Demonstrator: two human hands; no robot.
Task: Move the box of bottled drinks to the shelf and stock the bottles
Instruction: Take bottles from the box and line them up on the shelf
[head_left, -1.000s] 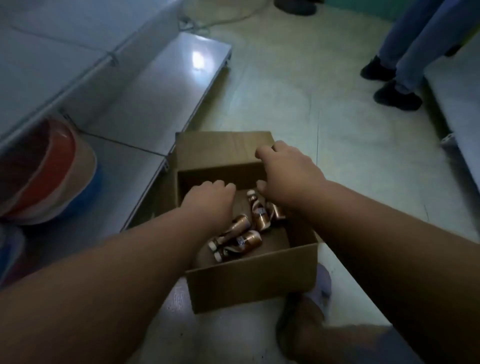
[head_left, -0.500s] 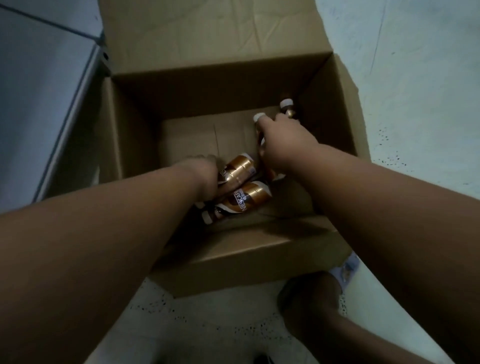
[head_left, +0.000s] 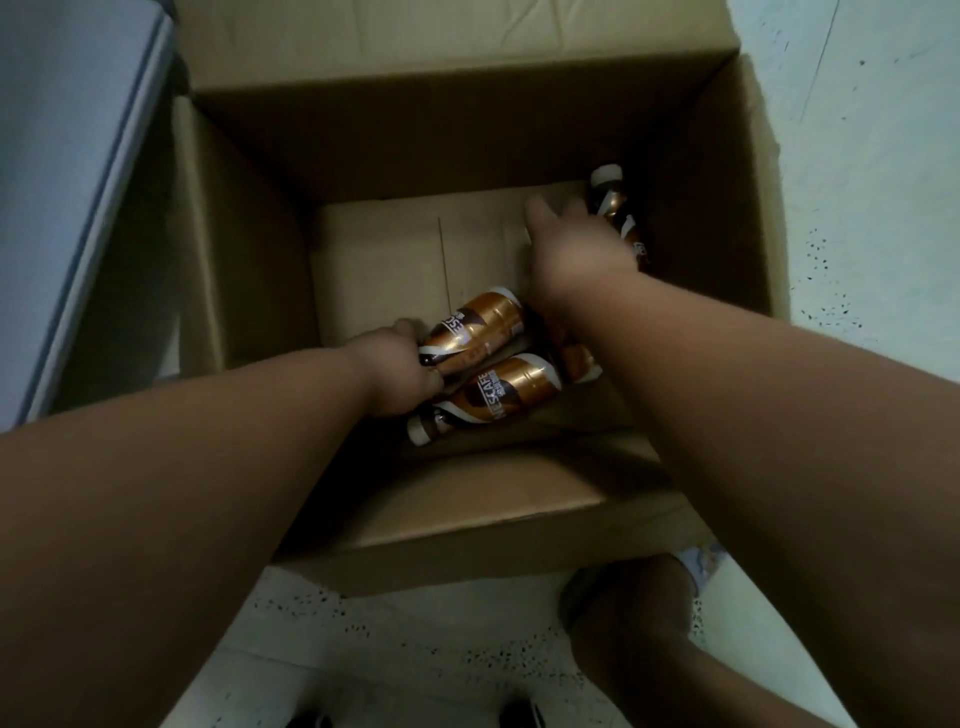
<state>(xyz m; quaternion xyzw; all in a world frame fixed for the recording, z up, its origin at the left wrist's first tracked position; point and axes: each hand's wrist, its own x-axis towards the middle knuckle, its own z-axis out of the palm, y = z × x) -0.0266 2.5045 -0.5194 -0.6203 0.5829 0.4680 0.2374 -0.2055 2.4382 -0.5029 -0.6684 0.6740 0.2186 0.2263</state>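
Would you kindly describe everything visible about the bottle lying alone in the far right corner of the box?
The far bottle lies on its side on the floor of the cardboard box, close to the right wall, its white cap pointing away from the person. It has a dark brown neck and a glossy copper sleeve with white swirls; the lettering is unreadable. The right hand, fingers spread, covers part of its lower body; whether it has a grip cannot be told.

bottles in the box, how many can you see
4, possibly more hidden. One in the left hand, one just nearer, one by the right wall past the right hand, one partly under the right forearm.
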